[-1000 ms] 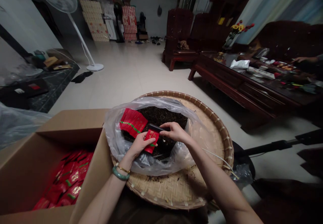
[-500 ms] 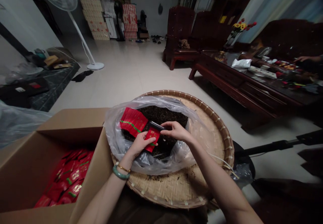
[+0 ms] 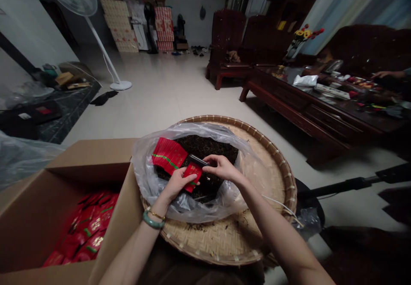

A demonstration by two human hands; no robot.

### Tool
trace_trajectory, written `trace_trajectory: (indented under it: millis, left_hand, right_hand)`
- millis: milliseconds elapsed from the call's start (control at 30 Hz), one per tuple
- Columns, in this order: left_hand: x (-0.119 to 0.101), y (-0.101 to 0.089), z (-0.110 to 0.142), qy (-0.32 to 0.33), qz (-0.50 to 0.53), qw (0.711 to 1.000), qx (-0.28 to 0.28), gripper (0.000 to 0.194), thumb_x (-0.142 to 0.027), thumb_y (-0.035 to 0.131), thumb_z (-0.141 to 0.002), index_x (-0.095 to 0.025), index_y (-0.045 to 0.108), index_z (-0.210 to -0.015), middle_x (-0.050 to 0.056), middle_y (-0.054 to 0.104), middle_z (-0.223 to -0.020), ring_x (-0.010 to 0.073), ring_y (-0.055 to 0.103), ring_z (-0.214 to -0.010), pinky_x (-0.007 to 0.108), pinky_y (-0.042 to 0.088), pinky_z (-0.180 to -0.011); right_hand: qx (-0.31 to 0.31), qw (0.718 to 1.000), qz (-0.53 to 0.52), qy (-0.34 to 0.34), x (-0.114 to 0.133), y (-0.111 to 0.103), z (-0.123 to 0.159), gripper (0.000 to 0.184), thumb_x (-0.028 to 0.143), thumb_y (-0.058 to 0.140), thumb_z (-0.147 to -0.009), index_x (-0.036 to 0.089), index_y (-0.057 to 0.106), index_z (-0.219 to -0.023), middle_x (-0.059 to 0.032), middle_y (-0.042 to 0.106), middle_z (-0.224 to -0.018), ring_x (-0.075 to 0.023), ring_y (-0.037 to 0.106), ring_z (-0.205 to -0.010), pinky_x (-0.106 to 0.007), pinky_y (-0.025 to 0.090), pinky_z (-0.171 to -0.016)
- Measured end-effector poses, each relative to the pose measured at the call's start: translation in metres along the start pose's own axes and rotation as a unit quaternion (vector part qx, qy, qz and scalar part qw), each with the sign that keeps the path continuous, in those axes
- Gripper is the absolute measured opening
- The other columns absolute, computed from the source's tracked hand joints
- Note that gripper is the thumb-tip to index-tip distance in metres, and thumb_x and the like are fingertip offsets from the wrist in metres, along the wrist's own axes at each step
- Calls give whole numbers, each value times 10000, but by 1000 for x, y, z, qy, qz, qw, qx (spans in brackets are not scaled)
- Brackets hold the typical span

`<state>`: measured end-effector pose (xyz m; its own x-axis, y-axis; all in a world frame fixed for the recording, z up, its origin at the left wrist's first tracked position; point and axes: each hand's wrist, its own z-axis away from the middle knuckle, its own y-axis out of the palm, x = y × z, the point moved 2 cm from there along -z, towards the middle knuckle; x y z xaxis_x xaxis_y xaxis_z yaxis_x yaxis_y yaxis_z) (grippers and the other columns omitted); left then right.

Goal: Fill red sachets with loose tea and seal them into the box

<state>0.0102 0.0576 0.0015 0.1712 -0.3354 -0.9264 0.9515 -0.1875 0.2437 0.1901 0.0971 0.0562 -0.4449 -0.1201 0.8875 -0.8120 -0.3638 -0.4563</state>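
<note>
My left hand (image 3: 177, 183), with a jade bangle at the wrist, grips a small red packet (image 3: 194, 170) with gold print and a green stripe. In my right hand (image 3: 222, 167) is a short black bar-shaped tool (image 3: 197, 161), lying along the packet's upper edge; its exact kind is unclear. Both hands are above an open clear plastic bag (image 3: 144, 191) of dark, dry shredded leaves (image 3: 210, 143). A fanned row of red packets (image 3: 168, 153) rests on the leaves at the left. The bag sits on a round woven bamboo tray (image 3: 224, 238).
An open cardboard box (image 3: 117, 216) stands left of the tray, with many filled red packets (image 3: 90, 225) inside. A black stand arm (image 3: 340, 186) reaches in from the right. Beyond are a white fan (image 3: 120, 85) and a dark wooden table (image 3: 289, 101); another person's hand (image 3: 383, 74) shows there.
Both hands keep the same hold on the packet and the black tool, which has tilted slightly. The view has shifted a little.
</note>
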Motion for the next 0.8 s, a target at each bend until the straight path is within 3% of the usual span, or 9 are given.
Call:
trace_trajectory:
  millis: [233, 333, 467, 567, 667, 800]
  left_hand:
    - [-2, 1, 1, -2, 2, 1000, 1, 470, -404, 775, -611, -100, 604, -927, 62, 708, -731, 185, 682, -597, 238, 510, -534]
    - [-3, 2, 2, 0, 9, 1000, 6, 468, -404, 774, -612, -103, 607, -930, 66, 713, -759, 178, 679, -601, 246, 518, -557]
    - [-2, 2, 1, 1, 6, 1000, 6, 474, -409, 776, -605, -105, 610, -929, 68, 715, -788, 181, 680, -606, 250, 516, -563]
    - [-1, 1, 1, 2, -4, 1000, 11, 472, -406, 772, -613, -108, 610, -942, 64, 715, -795, 185, 684, -625, 264, 521, -594]
    - [0, 1, 0, 4, -24, 1000, 20, 443, -387, 764, -630, -107, 609, -936, 53, 710, -776, 180, 682, -626, 263, 517, -608]
    - [0, 0, 0, 5, -37, 999, 32, 416, -373, 763, -633, -106, 601, -908, 33, 695, -730, 173, 675, -609, 249, 505, -594]
  right_hand:
    - [-17, 997, -72, 25, -15, -11, -8, 367, 356, 668, -709, 129, 653, -997, -53, 684, -888, -159, 607, -737, -271, 464, -680]
    - [-82, 993, 64, 53, -34, -22, -13, 367, 320, 676, -719, 124, 654, -1027, -98, 681, -990, -207, 621, -865, -312, 462, -777]
    - [-128, 955, 262, 50, -49, -25, -14, 424, 296, 682, -733, 115, 629, -1112, -141, 647, -1071, -264, 561, -1030, -361, 406, -897]
    - [-160, 950, 266, -3, -37, -15, -12, 342, 333, 552, -852, 138, 614, -1125, -124, 639, -1066, -229, 554, -1013, -340, 396, -898]
    - [-137, 966, 199, -94, -13, 3, -13, 307, 365, 418, -927, 181, 616, -1071, -77, 653, -1010, -170, 574, -939, -278, 406, -839]
    - [-99, 966, 192, -142, 5, 30, -18, 235, 359, 508, -887, 183, 620, -778, -27, 626, -748, -136, 553, -705, -232, 382, -664]
